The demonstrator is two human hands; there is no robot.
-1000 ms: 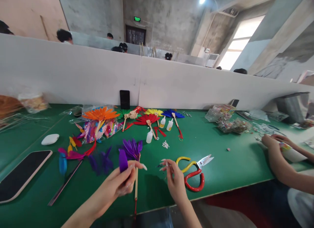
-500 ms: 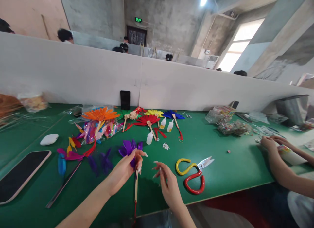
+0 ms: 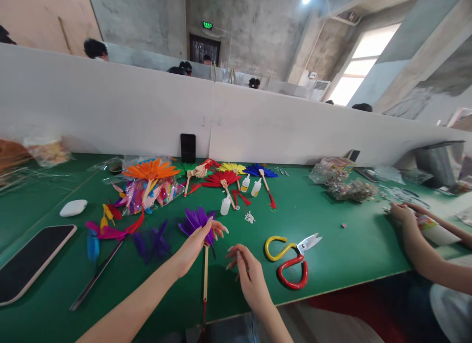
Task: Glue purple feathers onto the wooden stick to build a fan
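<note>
My left hand (image 3: 195,244) is closed on a purple feather fan (image 3: 192,221), thumb across its feathers and the other fingers partly hidden behind. The fan's pale wooden stick (image 3: 205,276) points down towards the table's near edge, a red cord hanging from its end. My right hand (image 3: 250,274) hovers to the right of the stick, fingers loosely bent and apart, with nothing visible in it. Scissors (image 3: 295,259) with one yellow and one red handle lie to its right. Loose purple feathers (image 3: 158,242) rest left of the fan.
Finished-looking fans, among them an orange one (image 3: 151,170) and a red one (image 3: 223,179), lie along the back. Small glue bottles (image 3: 225,205) stand near white beads (image 3: 250,217). Tweezers (image 3: 96,276) and a phone (image 3: 35,264) are at left. A co-worker's arms (image 3: 420,239) are at right.
My left hand has turned slightly and its fingers have shifted over the purple feathers, which now show more spread. My right hand has moved slightly left.
</note>
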